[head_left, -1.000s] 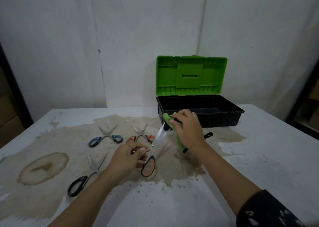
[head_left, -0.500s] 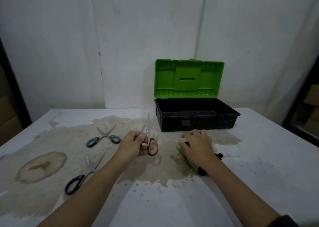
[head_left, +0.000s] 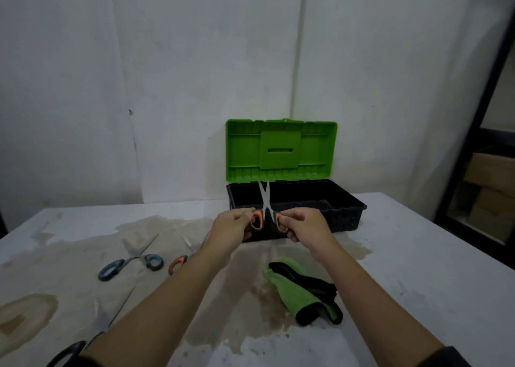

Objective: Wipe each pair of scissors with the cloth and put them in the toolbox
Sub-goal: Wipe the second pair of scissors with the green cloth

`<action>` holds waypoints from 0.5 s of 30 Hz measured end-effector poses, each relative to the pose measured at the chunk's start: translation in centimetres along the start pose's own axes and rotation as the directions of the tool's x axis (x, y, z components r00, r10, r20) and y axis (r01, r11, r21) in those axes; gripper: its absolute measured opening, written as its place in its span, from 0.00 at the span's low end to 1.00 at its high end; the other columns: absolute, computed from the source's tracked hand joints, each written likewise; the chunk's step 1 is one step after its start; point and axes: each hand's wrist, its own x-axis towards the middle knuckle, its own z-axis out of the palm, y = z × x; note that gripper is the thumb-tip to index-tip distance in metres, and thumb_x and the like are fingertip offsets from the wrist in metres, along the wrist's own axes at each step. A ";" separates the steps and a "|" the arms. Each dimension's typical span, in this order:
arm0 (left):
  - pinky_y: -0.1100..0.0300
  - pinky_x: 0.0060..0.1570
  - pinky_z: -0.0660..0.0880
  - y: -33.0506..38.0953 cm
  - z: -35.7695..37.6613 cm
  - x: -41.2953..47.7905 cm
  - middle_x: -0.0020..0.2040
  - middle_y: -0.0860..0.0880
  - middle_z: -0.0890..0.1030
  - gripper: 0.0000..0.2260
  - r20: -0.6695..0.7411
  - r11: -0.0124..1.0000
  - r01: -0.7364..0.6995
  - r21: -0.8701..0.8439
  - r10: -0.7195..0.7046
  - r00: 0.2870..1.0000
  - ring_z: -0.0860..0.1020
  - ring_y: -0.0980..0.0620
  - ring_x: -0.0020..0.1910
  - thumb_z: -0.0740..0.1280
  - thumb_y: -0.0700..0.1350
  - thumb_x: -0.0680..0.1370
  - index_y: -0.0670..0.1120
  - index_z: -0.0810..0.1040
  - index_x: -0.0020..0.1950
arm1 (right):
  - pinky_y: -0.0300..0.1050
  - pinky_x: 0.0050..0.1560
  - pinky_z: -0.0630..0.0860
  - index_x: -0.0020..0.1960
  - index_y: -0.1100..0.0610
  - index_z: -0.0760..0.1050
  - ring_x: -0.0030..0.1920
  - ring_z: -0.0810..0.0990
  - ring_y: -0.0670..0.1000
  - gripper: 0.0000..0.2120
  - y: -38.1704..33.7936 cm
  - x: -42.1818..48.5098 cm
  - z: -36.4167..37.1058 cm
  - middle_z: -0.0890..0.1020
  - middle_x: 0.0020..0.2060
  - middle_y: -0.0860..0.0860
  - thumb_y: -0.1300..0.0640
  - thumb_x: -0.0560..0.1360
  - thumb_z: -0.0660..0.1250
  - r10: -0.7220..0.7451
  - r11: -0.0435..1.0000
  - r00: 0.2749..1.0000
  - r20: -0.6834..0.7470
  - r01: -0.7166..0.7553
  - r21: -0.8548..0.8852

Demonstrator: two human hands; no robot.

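Note:
I hold one pair of orange-handled scissors [head_left: 266,202] upright in front of the toolbox, blades crossed and pointing up. My left hand [head_left: 234,224] grips its left handle and my right hand [head_left: 303,224] grips its right handle. The toolbox [head_left: 348,199] is black with its green lid [head_left: 281,147] standing open. The green and black cloth [head_left: 302,290] lies on the table below my right forearm, held by neither hand. Three more pairs lie at the left: blue-handled scissors [head_left: 131,262], orange-handled scissors [head_left: 181,259] partly behind my left arm, and black-handled scissors [head_left: 92,330].
The white table [head_left: 418,269] carries large brown stains [head_left: 250,297] across the left and middle. A white wall stands just behind the toolbox. A dark shelf frame with cardboard boxes [head_left: 490,188] is at the far right.
My right hand let go of the cloth, which now lies on the table, and took the scissors' right handle. Both hands raised the scissors toward the toolbox, blades up.

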 end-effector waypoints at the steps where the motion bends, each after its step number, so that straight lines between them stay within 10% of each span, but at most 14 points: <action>1: 0.66 0.39 0.74 0.0 0.1 0.6 0.49 0.45 0.80 0.11 0.001 1.000 -0.014 0.013 0.014 1.000 0.76 0.55 0.40 0.62 0.40 0.79 0.39 0.79 0.58 | 0.36 0.26 0.68 0.50 0.64 0.81 0.26 0.72 0.47 0.07 0.1 0.6 -0.4 0.79 0.30 0.53 0.63 0.75 0.67 -0.011 1.000 1.000 -0.018 0.011 0.003; 15: 0.62 0.45 0.78 -0.1 2.0 8.7 0.41 0.49 0.83 0.10 -0.004 0.994 -0.073 0.087 0.073 0.997 0.79 0.54 0.38 0.67 0.41 0.76 0.40 0.82 0.55 | 0.33 0.24 0.68 0.46 0.59 0.82 0.26 0.73 0.46 0.05 0.4 10.1 -0.3 0.80 0.30 0.52 0.63 0.75 0.67 -0.057 0.995 0.997 -0.046 0.053 -0.079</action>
